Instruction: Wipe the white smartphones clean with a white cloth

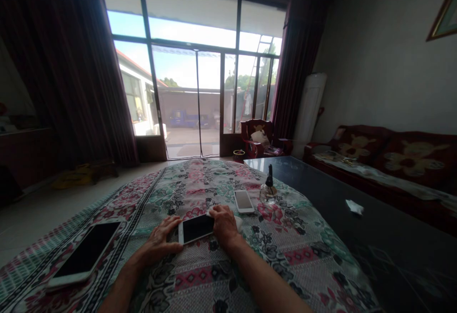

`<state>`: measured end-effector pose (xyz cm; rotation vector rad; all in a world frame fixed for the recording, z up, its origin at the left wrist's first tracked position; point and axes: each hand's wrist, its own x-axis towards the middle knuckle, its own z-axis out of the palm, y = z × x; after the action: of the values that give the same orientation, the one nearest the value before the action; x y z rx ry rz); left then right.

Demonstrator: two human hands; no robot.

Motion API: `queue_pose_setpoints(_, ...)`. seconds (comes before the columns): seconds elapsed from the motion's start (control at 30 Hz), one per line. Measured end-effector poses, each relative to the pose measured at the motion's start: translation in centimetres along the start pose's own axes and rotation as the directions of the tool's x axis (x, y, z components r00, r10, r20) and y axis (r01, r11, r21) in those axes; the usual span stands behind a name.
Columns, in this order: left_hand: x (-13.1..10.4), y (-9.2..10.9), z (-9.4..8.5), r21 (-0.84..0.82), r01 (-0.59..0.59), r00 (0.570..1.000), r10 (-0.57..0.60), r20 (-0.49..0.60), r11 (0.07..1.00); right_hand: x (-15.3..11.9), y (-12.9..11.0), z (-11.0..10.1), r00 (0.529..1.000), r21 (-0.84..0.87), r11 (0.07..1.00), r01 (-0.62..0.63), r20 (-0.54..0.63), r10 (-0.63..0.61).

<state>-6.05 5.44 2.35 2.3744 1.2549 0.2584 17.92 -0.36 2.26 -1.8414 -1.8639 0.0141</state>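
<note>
A white smartphone (197, 228) with a dark screen lies on the flowered cloth in front of me. My left hand (162, 239) grips its left end, thumb at the near corner and fingers at the far edge. Over the phone's right end, my right hand (224, 225) is closed on a white cloth or tissue (238, 222), most of it hidden under the palm. Just beyond lies a smaller white phone (244, 200). To its right stands a clear spray bottle (268, 190) with a black nozzle. A white tablet (85, 251) with a black screen rests at my left.
A patterned cloth (200, 279) covers the surface under the devices. On the right, a dark glossy table (335, 208) holds a crumpled white wrapper or tissue (354, 207). Beyond are a red sofa (385, 151), an armchair (260, 137) and a glass door.
</note>
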Motion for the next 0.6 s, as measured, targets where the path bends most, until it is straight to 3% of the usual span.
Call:
queue_pose_setpoints(0.37,1.0,-1.8,1.5,-0.015,-0.016,0.998,0.016,-0.058,1.0,-5.0,-1.7,-0.4,0.972,0.042,0.973,0.225,0.058,-0.227)
queue_pose_setpoints(0.6,0.7,-1.8,1.6,-0.053,-0.026,0.995,0.02,-0.101,0.998,-3.3,0.0,-0.7,0.986,0.053,0.986,0.155,0.044,-0.158)
